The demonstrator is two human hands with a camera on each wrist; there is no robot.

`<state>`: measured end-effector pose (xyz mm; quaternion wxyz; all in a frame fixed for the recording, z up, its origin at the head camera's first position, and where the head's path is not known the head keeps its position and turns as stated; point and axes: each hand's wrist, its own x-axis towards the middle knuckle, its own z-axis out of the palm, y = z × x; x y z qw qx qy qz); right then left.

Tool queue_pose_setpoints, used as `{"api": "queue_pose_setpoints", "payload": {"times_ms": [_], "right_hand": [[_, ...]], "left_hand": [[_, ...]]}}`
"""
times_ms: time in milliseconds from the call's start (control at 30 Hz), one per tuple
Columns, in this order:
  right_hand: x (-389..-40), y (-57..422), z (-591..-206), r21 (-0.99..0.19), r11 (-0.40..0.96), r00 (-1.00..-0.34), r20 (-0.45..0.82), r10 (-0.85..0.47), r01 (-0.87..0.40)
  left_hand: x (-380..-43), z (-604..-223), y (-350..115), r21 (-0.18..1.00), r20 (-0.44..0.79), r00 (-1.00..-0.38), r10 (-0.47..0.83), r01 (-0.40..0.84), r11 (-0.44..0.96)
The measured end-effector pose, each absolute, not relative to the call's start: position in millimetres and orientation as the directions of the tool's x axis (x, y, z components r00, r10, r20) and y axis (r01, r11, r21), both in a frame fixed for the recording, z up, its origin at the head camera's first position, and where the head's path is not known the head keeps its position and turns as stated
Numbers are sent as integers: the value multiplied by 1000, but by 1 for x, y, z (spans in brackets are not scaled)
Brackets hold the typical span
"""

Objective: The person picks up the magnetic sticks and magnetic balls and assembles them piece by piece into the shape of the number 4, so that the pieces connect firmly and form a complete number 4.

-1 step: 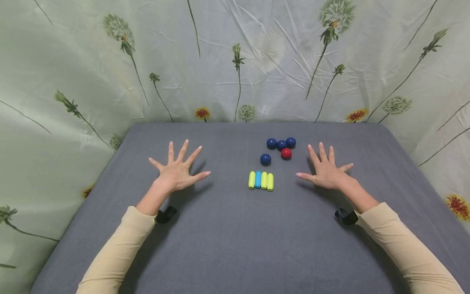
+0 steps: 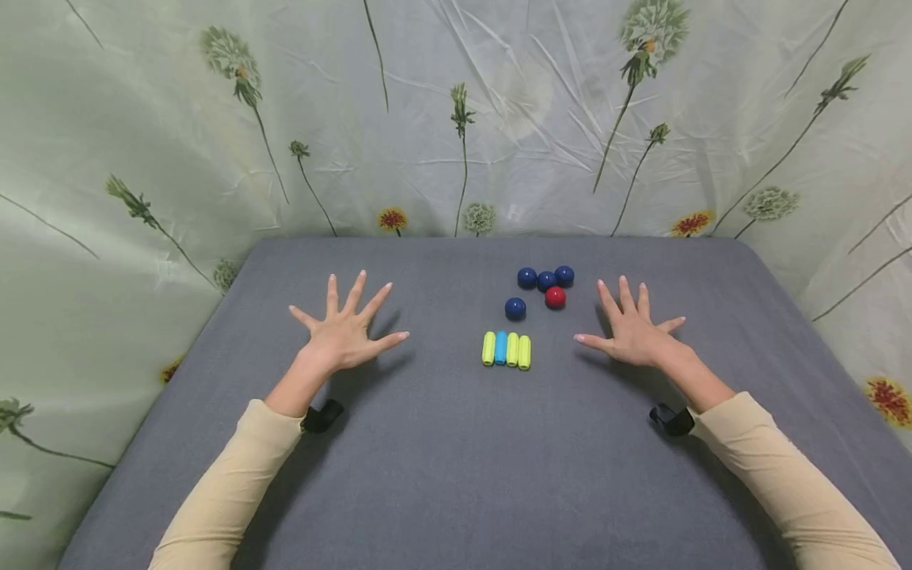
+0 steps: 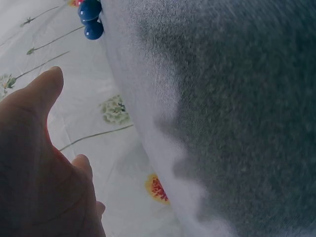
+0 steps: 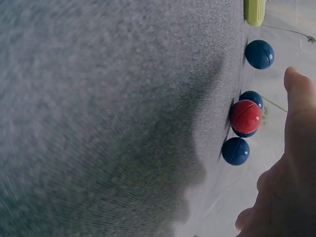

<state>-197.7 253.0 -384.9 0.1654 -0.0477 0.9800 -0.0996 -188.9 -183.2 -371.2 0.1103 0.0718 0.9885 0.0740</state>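
Note:
My left hand (image 2: 343, 339) hovers over the grey table (image 2: 456, 467) at centre left, fingers spread wide, holding nothing. My right hand (image 2: 631, 339) is spread the same way at centre right, also empty. Between them lies a row of small cylinders: a blue one (image 2: 501, 347) among three yellow-green ones (image 2: 524, 352). Behind the row sit a red ball (image 2: 555, 298) and several dark blue balls (image 2: 527, 278), nearest my right hand. The right wrist view shows the red ball (image 4: 245, 116), blue balls (image 4: 259, 54) and my right hand (image 4: 289, 182). The left wrist view shows my left hand (image 3: 39, 168).
A creased pale green floral curtain (image 2: 456, 119) hangs behind and to both sides of the table. Black wrist straps (image 2: 322, 416) show at both beige sleeves. The table's far edge (image 3: 148, 143) meets the curtain in the left wrist view.

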Motion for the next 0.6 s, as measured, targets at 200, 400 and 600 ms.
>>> {"api": "queue_pose_setpoints", "payload": {"times_ms": [200, 400, 600], "right_hand": [[-197, 254, -383, -223, 973, -945, -299, -130, -63], [-196, 254, -381, -243, 969, -944, -306, -128, -53], [-193, 254, -381, -240, 970, -950, -288, -119, -49]], "left_hand": [[-188, -369, -182, 162, -209, -965, 160, 127, 979], [-188, -367, -182, 169, -222, -962, 156, 119, 978], [-189, -368, -181, 164, -220, -963, 155, 120, 979]]}}
